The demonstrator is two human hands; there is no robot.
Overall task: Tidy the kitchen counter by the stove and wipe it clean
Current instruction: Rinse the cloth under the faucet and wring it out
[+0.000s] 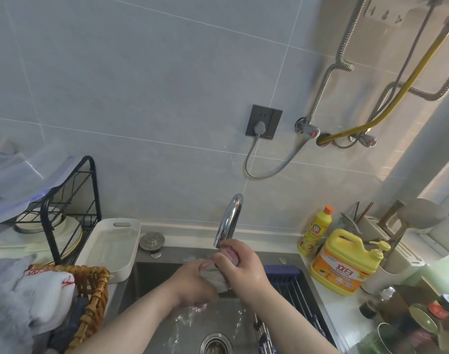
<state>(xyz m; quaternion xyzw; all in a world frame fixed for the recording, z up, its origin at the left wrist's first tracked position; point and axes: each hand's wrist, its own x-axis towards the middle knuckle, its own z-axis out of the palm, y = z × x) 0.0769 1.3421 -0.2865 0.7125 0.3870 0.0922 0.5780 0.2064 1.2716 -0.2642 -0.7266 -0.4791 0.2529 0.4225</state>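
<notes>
Both my hands hold a wet grey and pink cloth [216, 277] over the steel sink [146, 282], just below the chrome tap [229, 218]. My left hand [192, 286] grips the cloth's lower end. My right hand [240, 264] is closed around its upper end by the spout. Water splashes down onto the sink floor near the drain [215, 343]. Most of the cloth is hidden inside my fists.
A wicker basket [93, 297] with cloths and a black dish rack [65, 215] stand on the left, beside a white tray [111, 249]. Two yellow detergent bottles [343, 267], a knife block and jars crowd the right counter. A blue drainer rack [292, 284] spans the sink's right side.
</notes>
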